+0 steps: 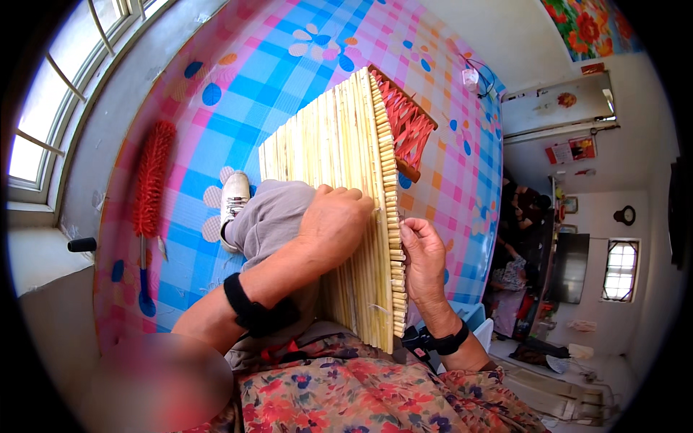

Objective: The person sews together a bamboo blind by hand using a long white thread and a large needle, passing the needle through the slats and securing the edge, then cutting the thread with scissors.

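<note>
A panel of pale yellow plant stalks (317, 137), laid side by side, slopes across my lap. Its right edge is a thick row of cut stalk ends. On the panel's face, close to that edge, my left hand (338, 220) is closed with the fingers curled down; what they pinch is hidden. Just beyond the edge, my right hand (424, 256) is closed, thumb and forefinger pressed together beside the stalk ends. Anything between those fingertips is too small to make out. Behind the panel's upper right side shows a small wooden stool with red cord webbing (406, 126).
A red bristled brush (154, 177) with a blue handle lies at left on the checked floor covering (253, 94), below a barred window (65, 90). My shoe (234, 206) is left of the panel. A white plug-like device (470, 79) with a cord lies far right. Other people (525, 206) are in the background.
</note>
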The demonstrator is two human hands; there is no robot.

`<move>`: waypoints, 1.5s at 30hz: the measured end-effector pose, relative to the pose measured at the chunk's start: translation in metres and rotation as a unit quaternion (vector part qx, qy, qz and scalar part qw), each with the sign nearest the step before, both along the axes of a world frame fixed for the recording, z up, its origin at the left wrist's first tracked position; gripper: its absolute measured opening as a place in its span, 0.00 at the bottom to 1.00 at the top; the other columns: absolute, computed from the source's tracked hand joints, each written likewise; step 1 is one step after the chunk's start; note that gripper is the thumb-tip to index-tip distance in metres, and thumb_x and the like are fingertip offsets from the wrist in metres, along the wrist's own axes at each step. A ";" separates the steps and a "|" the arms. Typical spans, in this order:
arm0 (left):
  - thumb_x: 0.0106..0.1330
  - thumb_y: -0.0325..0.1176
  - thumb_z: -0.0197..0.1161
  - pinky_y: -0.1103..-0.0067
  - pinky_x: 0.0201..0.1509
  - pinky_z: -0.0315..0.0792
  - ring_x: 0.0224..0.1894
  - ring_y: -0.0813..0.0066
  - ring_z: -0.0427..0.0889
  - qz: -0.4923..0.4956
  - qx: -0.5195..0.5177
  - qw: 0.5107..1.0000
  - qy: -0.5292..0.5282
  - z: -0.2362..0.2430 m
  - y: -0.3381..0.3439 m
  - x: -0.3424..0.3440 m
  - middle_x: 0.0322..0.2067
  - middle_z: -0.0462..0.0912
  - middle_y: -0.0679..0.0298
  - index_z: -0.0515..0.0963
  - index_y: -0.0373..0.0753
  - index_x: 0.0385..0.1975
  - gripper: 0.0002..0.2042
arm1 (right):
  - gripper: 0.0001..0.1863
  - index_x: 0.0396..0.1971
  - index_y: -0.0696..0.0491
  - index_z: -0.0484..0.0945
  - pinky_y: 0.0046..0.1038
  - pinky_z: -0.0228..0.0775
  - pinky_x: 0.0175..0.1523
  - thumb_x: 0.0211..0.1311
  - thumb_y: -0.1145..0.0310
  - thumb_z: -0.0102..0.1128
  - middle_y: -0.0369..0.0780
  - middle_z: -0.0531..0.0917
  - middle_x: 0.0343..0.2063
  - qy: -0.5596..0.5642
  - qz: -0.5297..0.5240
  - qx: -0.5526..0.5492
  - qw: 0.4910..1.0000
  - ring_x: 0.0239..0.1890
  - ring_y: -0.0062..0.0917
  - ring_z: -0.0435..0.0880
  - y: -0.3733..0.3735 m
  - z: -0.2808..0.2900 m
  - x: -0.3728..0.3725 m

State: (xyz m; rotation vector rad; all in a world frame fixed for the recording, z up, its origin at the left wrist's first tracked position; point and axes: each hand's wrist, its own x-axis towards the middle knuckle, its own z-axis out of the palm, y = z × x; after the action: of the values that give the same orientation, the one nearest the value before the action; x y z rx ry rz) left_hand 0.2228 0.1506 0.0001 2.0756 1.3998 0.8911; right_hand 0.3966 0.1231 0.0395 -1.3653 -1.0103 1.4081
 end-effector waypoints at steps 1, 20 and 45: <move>0.53 0.29 0.57 0.67 0.38 0.66 0.31 0.58 0.77 0.007 0.010 0.999 -0.043 -0.001 -0.001 -0.002 0.22 0.76 0.58 0.73 0.38 0.19 0.04 | 0.06 0.39 0.58 0.73 0.14 0.68 0.41 0.64 0.73 0.55 0.33 0.77 0.32 -0.005 0.004 -0.004 1.000 0.33 0.11 0.74 0.000 0.000 0.000; 0.57 0.26 0.60 0.66 0.36 0.71 0.34 0.51 0.76 0.030 -0.093 0.951 -0.292 0.028 -0.049 -0.016 0.33 0.73 0.49 0.68 0.33 0.35 0.09 | 0.07 0.39 0.56 0.71 0.23 0.72 0.46 0.64 0.72 0.54 0.39 0.80 0.39 0.125 0.009 -0.049 0.991 0.38 0.20 0.78 0.009 -0.005 0.025; 0.63 0.25 0.55 0.80 0.23 0.70 0.20 0.74 0.80 0.057 -0.241 0.966 -0.076 0.022 0.013 0.002 0.18 0.79 0.60 0.72 0.33 0.33 0.03 | 0.06 0.34 0.57 0.76 0.20 0.71 0.24 0.62 0.72 0.53 0.35 0.77 0.21 -0.202 -0.220 -0.090 0.950 0.20 0.17 0.76 -0.123 -0.174 0.239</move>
State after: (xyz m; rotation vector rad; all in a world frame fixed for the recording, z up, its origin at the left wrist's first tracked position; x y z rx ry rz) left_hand 0.2244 0.1631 0.0224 1.5457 1.4868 0.6536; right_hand 0.6359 0.0004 -0.1344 -1.9299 -0.7677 0.9207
